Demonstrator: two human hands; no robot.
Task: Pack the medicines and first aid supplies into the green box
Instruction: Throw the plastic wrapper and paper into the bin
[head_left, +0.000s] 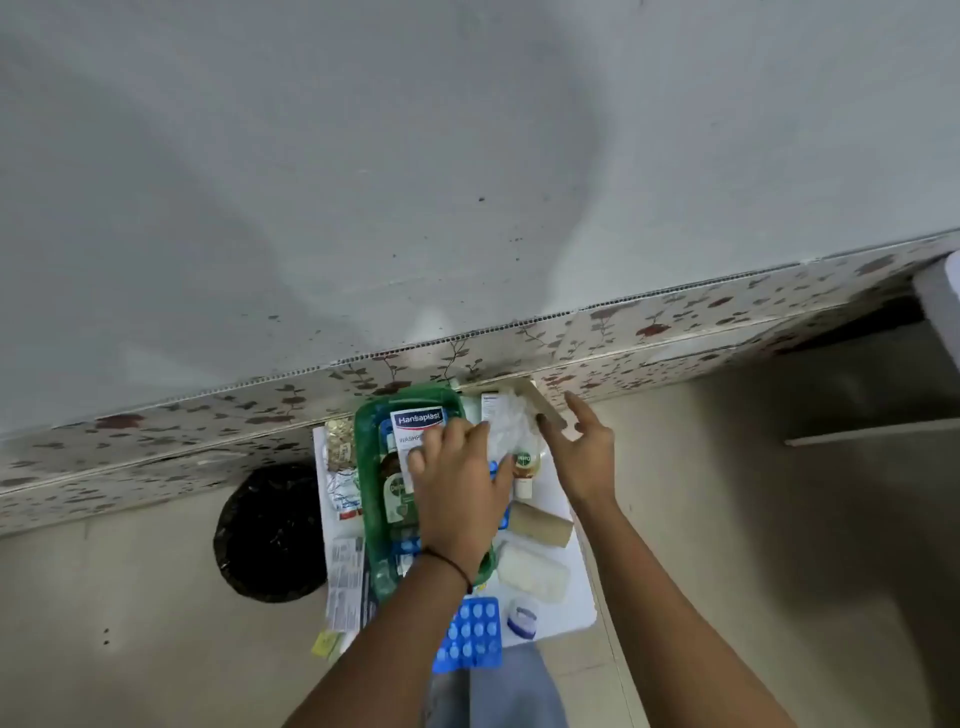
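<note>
The left hand (457, 483) presses a crinkly clear packet (511, 428) over the green box (371, 467) (Hansaplast pack inside) while the right hand (584, 457) hovers open.

Left hand (457, 493) lies palm-down over the green box (370, 467), fingers on the Hansaplast packet (415, 423); right hand (584, 457) hovers open beside it, above the white worktop (566, 613).

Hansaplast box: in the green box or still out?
In. The Hansaplast box lies inside the green box, under the left hand.
</note>
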